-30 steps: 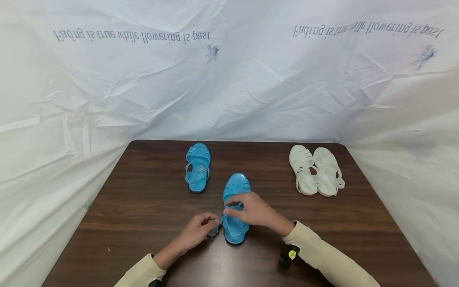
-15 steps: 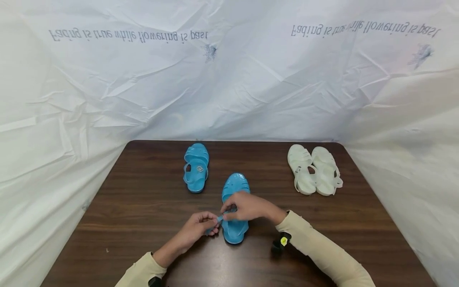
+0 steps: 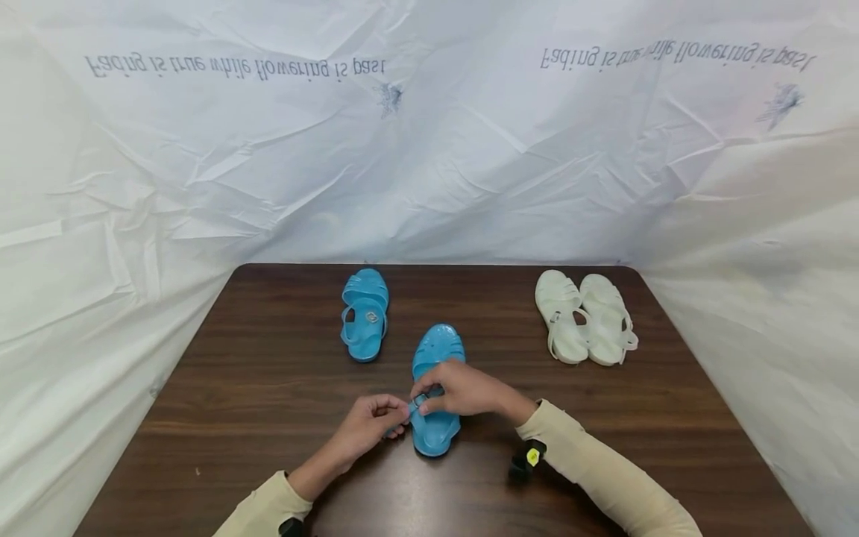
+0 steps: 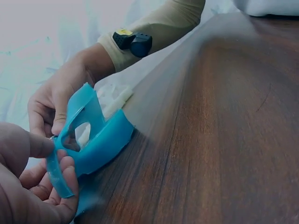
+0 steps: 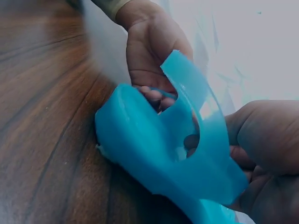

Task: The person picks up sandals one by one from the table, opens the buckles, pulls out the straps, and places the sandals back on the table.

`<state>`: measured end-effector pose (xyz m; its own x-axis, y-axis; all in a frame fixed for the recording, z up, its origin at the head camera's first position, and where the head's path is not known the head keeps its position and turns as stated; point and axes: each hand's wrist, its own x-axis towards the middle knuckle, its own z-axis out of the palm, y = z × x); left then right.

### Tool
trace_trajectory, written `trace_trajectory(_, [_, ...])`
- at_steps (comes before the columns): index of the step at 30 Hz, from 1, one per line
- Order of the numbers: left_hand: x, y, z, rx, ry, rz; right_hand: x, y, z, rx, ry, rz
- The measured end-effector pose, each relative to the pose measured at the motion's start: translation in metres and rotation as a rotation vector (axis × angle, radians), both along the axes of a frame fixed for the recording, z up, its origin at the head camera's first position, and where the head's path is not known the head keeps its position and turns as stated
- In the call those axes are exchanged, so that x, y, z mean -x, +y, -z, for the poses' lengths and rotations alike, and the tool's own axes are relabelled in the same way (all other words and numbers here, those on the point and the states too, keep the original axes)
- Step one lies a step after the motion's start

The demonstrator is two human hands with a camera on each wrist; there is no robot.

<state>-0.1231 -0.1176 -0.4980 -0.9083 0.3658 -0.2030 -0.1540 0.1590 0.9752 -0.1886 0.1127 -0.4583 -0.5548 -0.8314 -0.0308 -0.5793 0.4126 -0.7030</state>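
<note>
A blue jelly sandal (image 3: 438, 350) (image 4: 100, 140) (image 5: 154, 140) lies on the dark wooden table (image 3: 268, 388), toe pointing away from me. My left hand (image 3: 373, 424) (image 4: 35, 186) pinches the loose end of its blue ankle strap (image 4: 56, 175) at the sandal's left side. My right hand (image 3: 451, 389) (image 5: 261, 149) grips the strap over the sandal's heel part, thumb and fingers curled on it. The second blue sandal (image 3: 365, 313) rests farther back and to the left.
A pair of white jelly sandals (image 3: 584, 317) sits at the far right of the table. Crinkled white sheeting (image 3: 429, 149) with printed text walls the table on three sides. Small black trackers are strapped at both wrists (image 3: 526, 456).
Both hands have stayed at the sandal's strap; the right hand slid slightly left and nearer the left hand's fingers. The head view drifted a little.
</note>
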Motion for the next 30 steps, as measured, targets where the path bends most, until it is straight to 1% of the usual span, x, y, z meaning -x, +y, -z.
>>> trace_trajectory(5, [0.004, 0.001, 0.005, 0.001, 0.055, -0.025, 0.000, 0.000, 0.006, 0.033, -0.003, 0.006])
trace_trajectory(9, [0.007, 0.003, 0.006, 0.007, 0.079, -0.057, -0.002, 0.001, 0.010, 0.062, -0.005, 0.040])
trace_trajectory(13, [0.011, 0.005, 0.006, 0.042, 0.099, -0.084, -0.006, 0.001, 0.013, 0.086, -0.002, 0.083])
trace_trajectory(18, [0.012, 0.007, 0.003, 0.095, 0.126, -0.103, -0.011, 0.000, 0.013, 0.085, 0.017, 0.120])
trace_trajectory(22, [0.010, 0.007, -0.001, 0.101, 0.134, -0.080, -0.013, 0.001, 0.014, 0.081, 0.031, 0.152])
trace_trajectory(25, [0.009, 0.005, -0.003, 0.087, 0.120, -0.039, -0.014, 0.003, 0.016, 0.090, 0.026, 0.168])
trace_trajectory(30, [0.006, 0.000, -0.004, 0.121, 0.124, 0.029, -0.015, 0.004, 0.017, 0.120, 0.028, 0.149])
